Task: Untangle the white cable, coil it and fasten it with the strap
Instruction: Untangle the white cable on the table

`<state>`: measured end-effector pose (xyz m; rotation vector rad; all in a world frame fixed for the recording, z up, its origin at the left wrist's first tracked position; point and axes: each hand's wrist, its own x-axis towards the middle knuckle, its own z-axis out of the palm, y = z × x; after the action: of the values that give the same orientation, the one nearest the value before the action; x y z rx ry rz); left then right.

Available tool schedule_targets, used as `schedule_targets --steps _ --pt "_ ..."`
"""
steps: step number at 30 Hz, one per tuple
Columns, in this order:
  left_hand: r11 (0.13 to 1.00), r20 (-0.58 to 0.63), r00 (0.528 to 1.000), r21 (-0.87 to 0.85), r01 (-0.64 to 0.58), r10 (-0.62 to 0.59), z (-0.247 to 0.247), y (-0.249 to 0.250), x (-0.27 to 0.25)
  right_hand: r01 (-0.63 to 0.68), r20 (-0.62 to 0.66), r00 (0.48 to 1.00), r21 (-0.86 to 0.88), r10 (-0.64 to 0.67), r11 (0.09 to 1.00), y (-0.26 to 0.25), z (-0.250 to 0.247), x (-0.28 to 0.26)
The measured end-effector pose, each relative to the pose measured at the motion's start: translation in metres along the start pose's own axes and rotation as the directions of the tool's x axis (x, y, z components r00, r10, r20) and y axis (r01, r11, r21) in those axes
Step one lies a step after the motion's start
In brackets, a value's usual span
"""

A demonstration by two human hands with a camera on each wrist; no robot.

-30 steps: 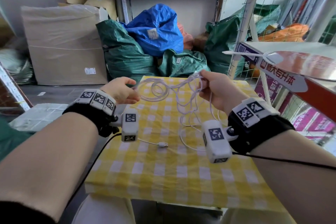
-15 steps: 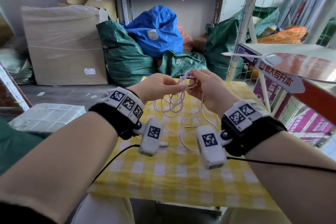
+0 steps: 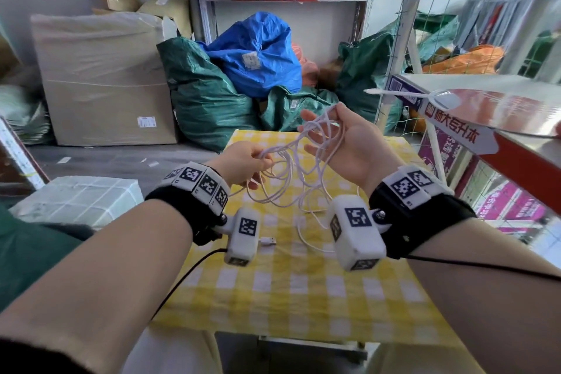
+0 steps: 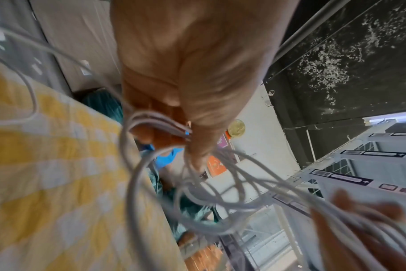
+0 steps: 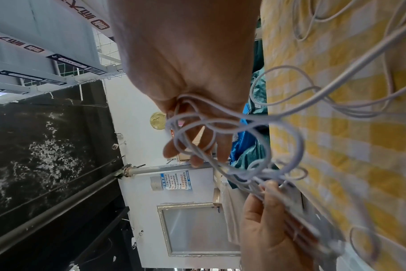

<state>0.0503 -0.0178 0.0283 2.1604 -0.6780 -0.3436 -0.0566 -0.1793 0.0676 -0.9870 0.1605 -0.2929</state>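
The white cable (image 3: 285, 179) hangs in tangled loops between my two hands above the yellow checked table (image 3: 303, 297). My left hand (image 3: 243, 161) pinches a bundle of strands (image 4: 160, 124) between thumb and fingers. Higher and to the right, my right hand (image 3: 340, 136) is turned palm up with spread, straight fingers (image 5: 197, 146), and several loops (image 5: 243, 119) are draped over them. One slack run drops to the cloth, where the USB plug (image 3: 268, 241) lies by my left wrist camera. I see no strap in any view.
Green sacks (image 3: 206, 94) and a blue sack (image 3: 258, 51) are piled behind the table. A large cardboard box (image 3: 103, 79) stands at left, with a wrapped parcel (image 3: 76, 200) nearer. A white shelf with a red edge (image 3: 485, 118) juts in close to my right hand.
Both hands were pinching the cable together half a second ago. The right hand has since spread its fingers and risen with loops over them; the left has drawn down and left with its strands.
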Motion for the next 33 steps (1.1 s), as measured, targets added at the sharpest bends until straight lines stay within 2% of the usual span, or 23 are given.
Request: schedule_targets --steps 3,7,9,11,14,17,21,23,27,29,30,33 --pt "0.997 -0.061 0.997 0.062 -0.042 0.046 -0.011 -0.009 0.002 -0.032 0.0 0.999 0.093 0.032 0.995 0.0 0.0 -0.002" --pt "0.978 -0.155 0.984 0.202 -0.055 0.087 -0.028 -0.019 0.001 -0.006 -0.129 0.992 0.028 0.01 1.0 -0.003 -0.002 -0.004" --pt "0.954 -0.209 0.97 0.294 -0.061 0.127 -0.033 -0.022 0.003 0.019 -0.177 0.984 -0.098 -0.036 0.995 -0.002 0.0 -0.005" --pt "0.934 -0.282 0.944 0.351 -0.061 0.168 -0.036 -0.023 0.004 0.066 -0.174 0.976 -0.321 -0.127 0.945 0.0 0.003 -0.006" --pt "0.957 -0.347 0.924 0.286 -0.057 0.159 -0.046 -0.025 0.007 0.144 -0.102 0.956 -0.657 -0.276 0.74 0.001 0.0 -0.003" --pt "0.987 -0.338 0.933 0.142 -0.08 0.124 -0.054 -0.022 0.007 0.156 -0.025 0.937 -0.864 -0.35 0.478 0.0 -0.006 -0.004" --pt "0.995 -0.303 0.952 -0.065 -0.072 0.049 -0.068 -0.029 0.007 0.125 0.057 0.924 -0.979 -0.378 0.16 -0.005 -0.016 -0.006" --pt "0.996 -0.357 0.934 -0.087 -0.018 -0.014 -0.082 -0.041 0.007 0.073 0.04 0.918 -0.995 -0.394 0.07 -0.01 -0.027 -0.007" --pt "0.985 -0.467 0.87 -0.128 0.112 -0.159 -0.095 -0.056 0.007 -0.024 -0.039 0.905 -0.999 -0.423 0.042 -0.018 -0.04 -0.008" --pt "0.985 -0.407 0.898 -0.11 0.135 -0.169 -0.091 -0.053 0.005 -0.016 -0.052 0.904 -0.996 -0.425 0.089 -0.017 -0.037 -0.007" --pt "0.986 -0.348 0.923 -0.097 0.138 -0.163 -0.088 -0.048 0.004 0.0 -0.066 0.908 -0.988 -0.414 0.157 -0.016 -0.035 -0.005" --pt "0.982 -0.193 0.971 -0.154 0.11 -0.139 -0.078 -0.026 0.002 0.035 -0.135 0.94 -0.876 -0.315 0.48 -0.013 -0.026 -0.005"
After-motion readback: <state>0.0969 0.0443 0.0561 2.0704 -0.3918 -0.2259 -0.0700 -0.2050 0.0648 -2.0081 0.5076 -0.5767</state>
